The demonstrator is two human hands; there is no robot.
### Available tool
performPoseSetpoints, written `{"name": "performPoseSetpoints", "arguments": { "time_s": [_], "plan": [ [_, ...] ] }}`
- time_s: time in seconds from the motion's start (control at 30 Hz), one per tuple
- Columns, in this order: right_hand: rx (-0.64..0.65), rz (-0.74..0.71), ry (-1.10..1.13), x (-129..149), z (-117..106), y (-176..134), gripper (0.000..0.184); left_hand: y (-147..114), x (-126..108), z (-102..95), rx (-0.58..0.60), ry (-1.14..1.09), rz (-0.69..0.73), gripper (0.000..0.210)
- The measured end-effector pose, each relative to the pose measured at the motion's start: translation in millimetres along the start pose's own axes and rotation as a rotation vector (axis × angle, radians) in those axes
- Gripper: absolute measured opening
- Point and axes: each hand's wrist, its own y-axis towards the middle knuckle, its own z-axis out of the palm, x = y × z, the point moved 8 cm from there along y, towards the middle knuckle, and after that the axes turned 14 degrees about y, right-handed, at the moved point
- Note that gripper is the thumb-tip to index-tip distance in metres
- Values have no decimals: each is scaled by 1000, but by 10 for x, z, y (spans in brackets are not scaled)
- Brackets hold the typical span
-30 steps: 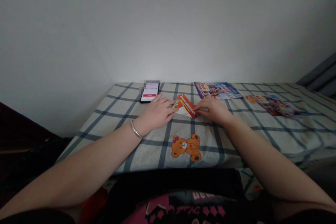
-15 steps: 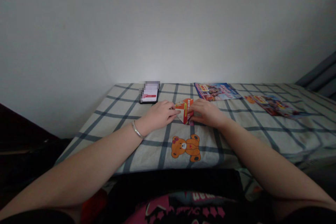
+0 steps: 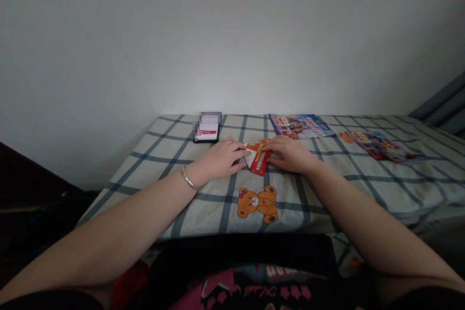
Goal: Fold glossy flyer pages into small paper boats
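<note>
With our left hand [image 3: 227, 158] and right hand [image 3: 290, 155], we touch opposite sides of the red-and-white paper [image 3: 257, 161] between them, cannot tell whether either grip pinches it, and suspect uneven pressure could skew it on the checked cloth [image 3: 210, 206].

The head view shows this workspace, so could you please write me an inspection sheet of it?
Surface: checked cloth with a printed bear.
Job's things: red-and-white paper, apparently folded.
Clutter: phone, screen lit, back left; blue leaflet, back; second leaflet, farther right.
Hands: left hand and right hand have fingers on the paper; grip unclear.
Cables: nothing seen.
Surroundings: pale wall behind the cloth.
</note>
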Motion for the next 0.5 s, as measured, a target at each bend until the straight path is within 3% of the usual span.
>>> {"name": "performPoseSetpoints", "arguments": {
  "time_s": [0.23, 0.37, 0.5],
  "plan": [
    [5, 79, 5, -129, -27, -69, 46, -1, -22, -42, 43, -66, -1, 31],
    [30, 152, 40, -211, 19, -72, 49, -17, -2, 19, 61, -82, -20, 43],
    [33, 132, 67, -220, 30, -54, 44, -19, 22, 67, 58, -68, -34, 55]
  ]
}}
